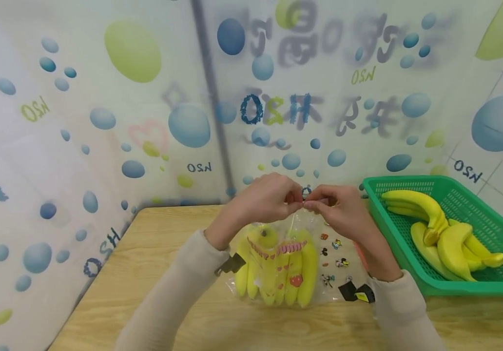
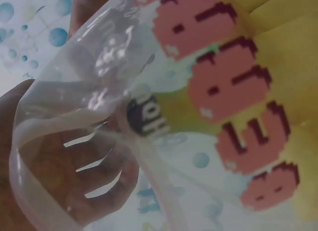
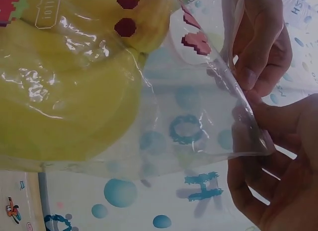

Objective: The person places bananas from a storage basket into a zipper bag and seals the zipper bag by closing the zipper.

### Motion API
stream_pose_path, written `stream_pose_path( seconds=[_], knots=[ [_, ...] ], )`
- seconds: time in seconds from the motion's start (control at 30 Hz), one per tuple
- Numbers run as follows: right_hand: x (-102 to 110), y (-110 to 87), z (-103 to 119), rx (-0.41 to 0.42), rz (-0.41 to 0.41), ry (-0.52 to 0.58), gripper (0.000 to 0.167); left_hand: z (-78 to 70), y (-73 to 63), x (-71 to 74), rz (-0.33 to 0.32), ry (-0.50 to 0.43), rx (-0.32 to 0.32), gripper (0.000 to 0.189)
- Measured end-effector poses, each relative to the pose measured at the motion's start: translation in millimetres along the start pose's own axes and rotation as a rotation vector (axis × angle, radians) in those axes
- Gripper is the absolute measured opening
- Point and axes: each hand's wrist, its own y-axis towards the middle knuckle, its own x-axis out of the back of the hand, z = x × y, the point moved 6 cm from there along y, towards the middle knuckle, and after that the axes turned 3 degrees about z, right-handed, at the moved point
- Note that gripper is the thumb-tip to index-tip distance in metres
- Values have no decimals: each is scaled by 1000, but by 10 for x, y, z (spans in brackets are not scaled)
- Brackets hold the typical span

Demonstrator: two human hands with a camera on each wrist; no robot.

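Note:
A clear plastic bag point(image 1: 293, 247), printed with pink pixel-style letters and small pictures, hangs upright in front of me. Several yellow bananas point(image 3: 69, 99) show through its film. My left hand point(image 1: 265, 197) pinches the bag's top edge between thumb and fingertips. Close beside it, my right hand point(image 1: 342, 208) pinches the same edge, so the fingertips of both hands nearly meet. In the right wrist view both hands are at the bag's upper edge, and the right fingers point(image 3: 248, 179) show partly through the film. The left wrist view shows a hand behind the clear film.
A green plastic basket point(image 1: 427, 181) stands on the right of the wooden table point(image 1: 177, 273), with several more bananas point(image 1: 453, 243) inside. Small cartoon stickers point(image 1: 341, 263) lie spread beside the bag. A patterned curtain point(image 1: 146, 97) rises right behind the table.

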Motion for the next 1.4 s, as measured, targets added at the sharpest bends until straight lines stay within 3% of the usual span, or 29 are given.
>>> stream_pose_path(
  seconds=[0.4,0.53,0.67,0.83,0.93,1.03,1.17,1.4],
  knots=[
    [122,-60,-9,-61,24,-47,14,104,-74,-7,65,73,16,12],
    [144,-51,-29,-64,27,-49,14,185,-164,21,64,72,58,11],
    [133,-44,-23,-63,35,-65,11,178,-228,38,41,62,59,9],
    [41,-61,106,60,-8,-247,3,141,-248,1,-12,58,53,9],
    [-83,-84,248,187,-75,-447,10,125,-243,-49,-47,60,29,10],
    [-197,-106,340,242,-126,-540,14,130,-246,-99,-71,61,6,9],
    [-250,-96,355,238,-139,-499,11,174,-263,-123,-84,67,7,9],
    [-207,-55,292,205,-84,-425,5,224,-294,-77,-55,87,19,8]
  ],
)
